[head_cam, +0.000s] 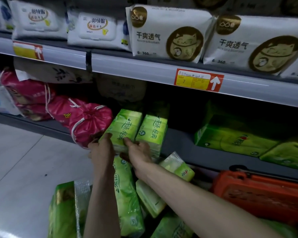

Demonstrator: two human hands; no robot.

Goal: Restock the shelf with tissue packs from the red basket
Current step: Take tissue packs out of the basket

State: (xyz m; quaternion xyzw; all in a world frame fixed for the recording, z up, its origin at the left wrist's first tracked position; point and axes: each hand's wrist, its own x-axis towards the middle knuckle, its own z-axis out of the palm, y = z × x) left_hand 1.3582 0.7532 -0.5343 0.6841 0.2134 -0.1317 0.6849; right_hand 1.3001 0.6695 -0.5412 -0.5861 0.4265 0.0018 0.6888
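- Spare green packs (127, 194) piled nearest; red basket (265, 194) just right of them
- Left hand (101, 148) and right hand (138, 152) both grip the tissue pack (126, 126) by its near end, at the shelf (179, 145) front edge
- Best slid straight back, flush against the neighbouring pack (152, 133); mind the pink bag (86, 124) crowding its left

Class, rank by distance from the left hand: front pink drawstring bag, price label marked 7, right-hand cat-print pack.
1. Front pink drawstring bag, beside the left hand.
2. Price label marked 7, shelf edge above.
3. Right-hand cat-print pack, top shelf, far right.
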